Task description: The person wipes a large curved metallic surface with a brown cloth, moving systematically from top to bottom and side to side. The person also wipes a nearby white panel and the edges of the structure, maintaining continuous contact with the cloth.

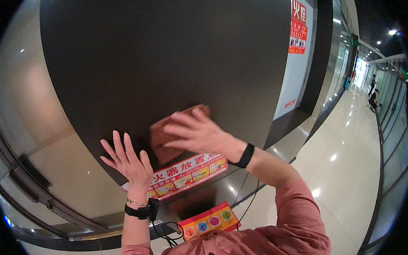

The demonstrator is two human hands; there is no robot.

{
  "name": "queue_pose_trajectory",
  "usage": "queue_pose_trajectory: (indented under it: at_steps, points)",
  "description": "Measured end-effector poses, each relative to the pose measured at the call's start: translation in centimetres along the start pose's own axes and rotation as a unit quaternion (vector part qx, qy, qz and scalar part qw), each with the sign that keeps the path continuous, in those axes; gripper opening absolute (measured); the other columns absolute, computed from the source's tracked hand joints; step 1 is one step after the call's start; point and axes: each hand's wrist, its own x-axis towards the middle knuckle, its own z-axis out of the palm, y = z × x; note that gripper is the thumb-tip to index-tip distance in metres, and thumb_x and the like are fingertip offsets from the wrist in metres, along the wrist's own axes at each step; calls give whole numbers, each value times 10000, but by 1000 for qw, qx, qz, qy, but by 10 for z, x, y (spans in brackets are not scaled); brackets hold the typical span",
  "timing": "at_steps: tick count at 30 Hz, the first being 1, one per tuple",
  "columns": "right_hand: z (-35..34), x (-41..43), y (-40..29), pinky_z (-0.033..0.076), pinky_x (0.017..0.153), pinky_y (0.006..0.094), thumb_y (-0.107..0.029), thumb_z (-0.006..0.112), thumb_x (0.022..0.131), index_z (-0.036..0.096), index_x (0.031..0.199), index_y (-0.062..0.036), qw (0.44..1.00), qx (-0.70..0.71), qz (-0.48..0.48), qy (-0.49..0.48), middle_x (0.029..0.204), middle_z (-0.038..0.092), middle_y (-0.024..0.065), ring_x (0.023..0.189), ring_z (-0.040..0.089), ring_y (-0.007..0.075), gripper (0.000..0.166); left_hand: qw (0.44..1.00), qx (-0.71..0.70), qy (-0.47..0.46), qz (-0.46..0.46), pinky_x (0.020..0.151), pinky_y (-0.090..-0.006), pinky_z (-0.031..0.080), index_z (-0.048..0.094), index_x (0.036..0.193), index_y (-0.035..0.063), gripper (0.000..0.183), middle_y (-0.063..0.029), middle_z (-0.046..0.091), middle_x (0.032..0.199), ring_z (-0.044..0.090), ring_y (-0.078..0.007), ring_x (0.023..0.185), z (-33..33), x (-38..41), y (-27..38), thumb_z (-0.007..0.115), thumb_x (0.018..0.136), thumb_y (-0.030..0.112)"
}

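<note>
A brown cloth (pixel 163 138) lies against a dark wall panel (pixel 172 53). My right hand (pixel 199 133), blurred, is over the cloth with its fingers spread and seems to hold it to the panel. It hides the cloth's right part. To the left, my left hand (pixel 128 162) is raised with fingers apart and holds nothing. Its palm faces the panel; whether it touches the surface I cannot tell. Just below both hands runs a red and white sign strip (pixel 192 175) with writing and pictures, partly covered by my left hand and wrist.
A red and yellow box (pixel 212 222) with round pictograms stands low before me. Black cables (pixel 166 233) hang near my left wrist. Left is a glass door (pixel 53 163) with dark frame; right, a white hydrant cabinet door (pixel 289 78). Two people (pixel 374 99) are far down the tiled corridor (pixel 334 162).
</note>
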Motion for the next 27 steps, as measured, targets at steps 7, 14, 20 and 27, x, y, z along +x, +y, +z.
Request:
queue_pose_trajectory:
  at_steps: [7, 14, 20, 27]
  points:
    - [-75, -106, 240, 356, 1092, 521, -288, 577, 942, 533, 1360, -23, 754, -248, 557, 246, 1410, 469, 274, 1301, 444, 450, 496, 998, 62, -10, -16, 1171, -641, -24, 417, 1504, 151, 651, -121, 239, 1634, 91, -452, 1518, 12, 2, 8, 594, 884, 236]
    - [-51, 76, 128, 365, 1015, 555, -221, 678, 784, 665, 1197, -184, 930, -196, 235, 203, 1357, 518, 145, 1299, 456, 352, 415, 997, 76, -17, -17, 1171, -643, -15, 461, 1476, 144, 627, -127, 260, 1624, 104, -456, 1514, 9, 3, 5, 613, 881, 272]
    - [-25, 85, 64, 393, 995, 557, -239, 686, 754, 677, 1094, -282, 994, 9, -102, 41, 1315, 565, 34, 1271, 501, 299, 342, 997, 69, -16, -13, 1174, -635, 7, 510, 1439, 131, 592, -132, 302, 1608, 139, -463, 1505, 8, 3, 2, 624, 870, 249]
    - [-123, -43, 305, 381, 1086, 533, -273, 527, 985, 588, 1324, -104, 772, -493, 400, -27, 1447, 472, 205, 1378, 388, 391, 385, 998, 66, -6, -9, 1161, -667, 8, 477, 1463, 148, 615, -151, 282, 1613, 127, -483, 1502, 11, 2, 11, 608, 872, 254]
